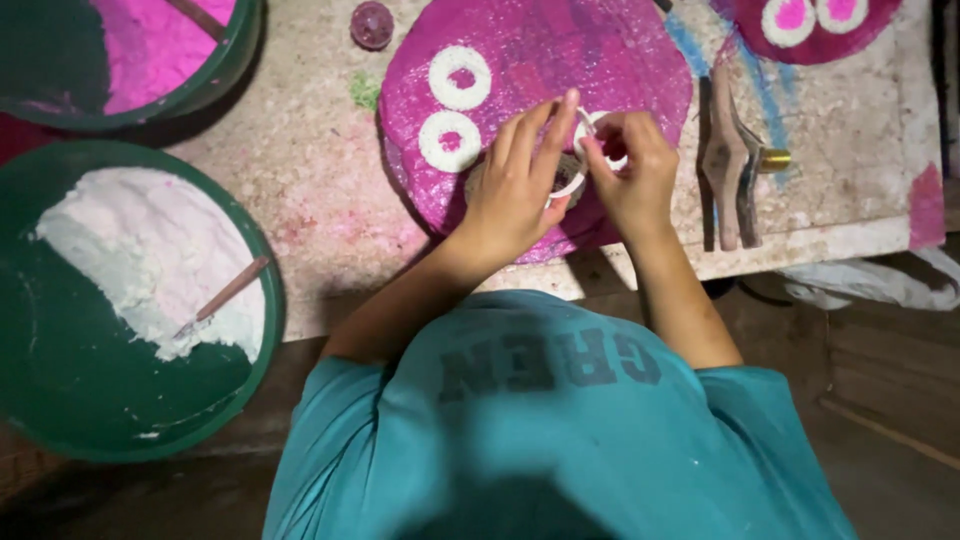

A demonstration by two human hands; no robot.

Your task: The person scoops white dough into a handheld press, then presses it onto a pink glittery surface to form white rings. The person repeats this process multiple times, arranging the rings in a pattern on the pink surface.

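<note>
At far left, two green tubs (262,300) on the stained tabletop (310,170), the nearer with white powder (150,260) and a stick (225,293), the farther with pink. Centre, a magenta disc (560,50) bearing two white powder rings (455,105). Left hand (515,185) curled around a small white ring mould (572,182) set on the disc; right hand (632,170) pinching something white just above it. Risk: a nudge of the mould smearing the powder or scuffing the neighbouring rings. Right, wooden tools (730,160), a second disc (815,25) cut off. Mould contents and pinched item hard to make out.
</note>
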